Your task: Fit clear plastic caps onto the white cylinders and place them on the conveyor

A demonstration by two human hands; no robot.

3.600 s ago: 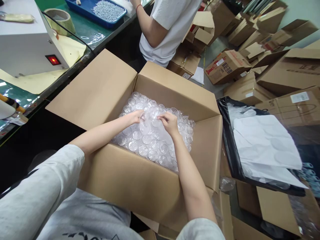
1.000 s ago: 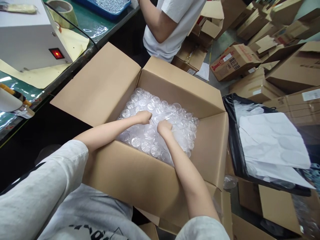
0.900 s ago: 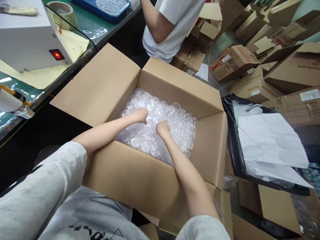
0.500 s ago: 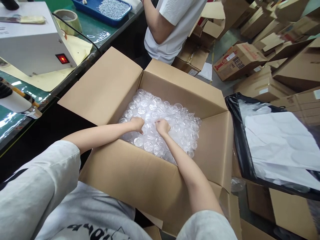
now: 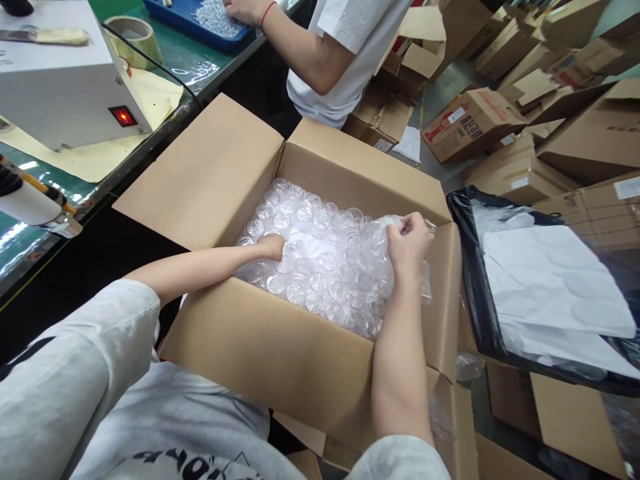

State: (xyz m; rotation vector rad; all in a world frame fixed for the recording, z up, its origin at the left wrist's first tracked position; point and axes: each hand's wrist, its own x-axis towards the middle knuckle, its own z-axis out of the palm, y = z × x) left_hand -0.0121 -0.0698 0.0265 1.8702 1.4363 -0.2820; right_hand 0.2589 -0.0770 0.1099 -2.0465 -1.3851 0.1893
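An open cardboard box (image 5: 280,353) stands before me, filled with several clear round plastic cups (image 5: 320,253) wrapped in a clear plastic bag. My left hand (image 5: 273,245) rests curled on the cups at the box's near left side. My right hand (image 5: 409,240) is raised at the box's right wall, pinching the clear plastic bag (image 5: 395,223) by its edge.
Left is a green bench with a white machine (image 5: 60,80) showing a red switch, a tape roll (image 5: 133,37) and a blue tray of screws (image 5: 210,17). Another person in a white shirt (image 5: 345,53) reaches into that tray. A black-lined box of white sheets (image 5: 550,280) sits right; cardboard boxes pile behind.
My right hand has left the middle of the cups and moved right to the box wall, lifting the bag's edge. The other person's hand has reached into the blue tray.
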